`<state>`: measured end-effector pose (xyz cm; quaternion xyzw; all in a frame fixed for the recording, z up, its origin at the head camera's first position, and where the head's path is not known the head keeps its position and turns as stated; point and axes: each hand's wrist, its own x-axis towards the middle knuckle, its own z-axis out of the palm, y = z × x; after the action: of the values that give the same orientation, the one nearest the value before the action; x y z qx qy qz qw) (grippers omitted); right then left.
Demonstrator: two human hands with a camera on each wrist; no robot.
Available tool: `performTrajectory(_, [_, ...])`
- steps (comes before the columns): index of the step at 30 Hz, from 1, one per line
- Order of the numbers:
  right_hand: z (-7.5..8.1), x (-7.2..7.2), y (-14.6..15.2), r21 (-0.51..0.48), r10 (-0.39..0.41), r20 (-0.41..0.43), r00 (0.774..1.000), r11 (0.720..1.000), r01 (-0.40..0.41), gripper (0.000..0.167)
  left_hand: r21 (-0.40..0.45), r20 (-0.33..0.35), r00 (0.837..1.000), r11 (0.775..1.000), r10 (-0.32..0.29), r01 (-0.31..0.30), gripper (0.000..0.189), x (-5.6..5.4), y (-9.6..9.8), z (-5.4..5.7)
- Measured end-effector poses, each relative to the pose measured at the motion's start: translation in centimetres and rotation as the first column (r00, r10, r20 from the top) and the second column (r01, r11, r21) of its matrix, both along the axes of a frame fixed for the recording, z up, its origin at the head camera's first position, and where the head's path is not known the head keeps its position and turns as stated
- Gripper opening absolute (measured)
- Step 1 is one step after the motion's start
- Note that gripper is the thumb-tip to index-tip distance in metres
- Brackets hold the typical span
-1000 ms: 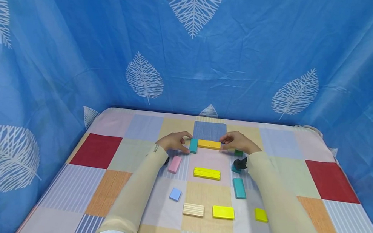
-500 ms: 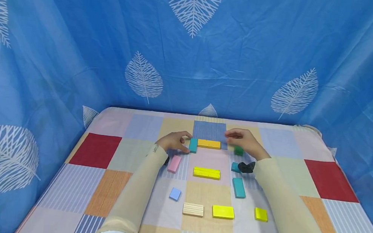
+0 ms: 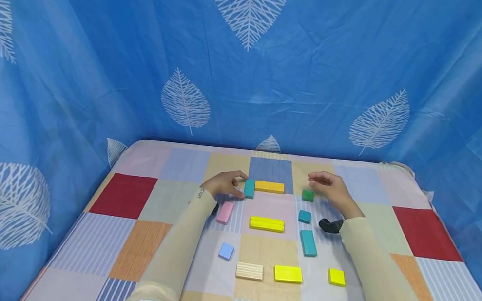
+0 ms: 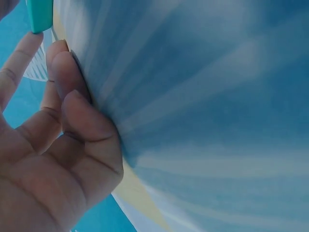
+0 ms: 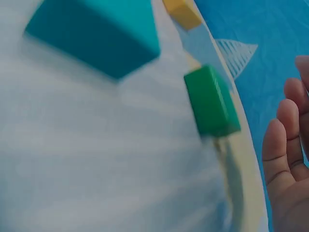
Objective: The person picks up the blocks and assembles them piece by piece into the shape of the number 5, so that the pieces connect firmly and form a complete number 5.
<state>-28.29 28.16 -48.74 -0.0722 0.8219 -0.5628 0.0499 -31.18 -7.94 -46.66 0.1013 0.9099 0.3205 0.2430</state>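
Two blocks sit end to side toward the far edge of the patchwork cloth [image 3: 123,194]: a teal block [image 3: 249,189] crosswise at the left end of an orange block [image 3: 269,187]. The left hand [image 3: 221,182] pinches the teal block between thumb and finger at its two ends, probably to steady it; the right hand [image 3: 334,189], its fingers loosely curved and holding nothing, hovers just beside a green block [image 3: 308,195].

Head cam: high, set back, looking forward-down; curtain [image 3: 323,41] fills upper half. Wrist cams: close in, skewed, across cloth [image 5: 96,145]. Shared with head: teal block [image 4: 41,14], upper left of left-wrist frame; green block [image 5: 211,102], right of centre in right-wrist frame.
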Motion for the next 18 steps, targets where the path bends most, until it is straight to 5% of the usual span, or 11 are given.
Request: performTrajectory(18, [-1.5, 0.4, 2.6, 0.113, 0.025, 0.143, 0.989, 0.993, -0.042, 0.052, -0.005, -0.004, 1.000, 1.000, 0.026, -0.026, 0.065, 0.2, 0.0, -0.1])
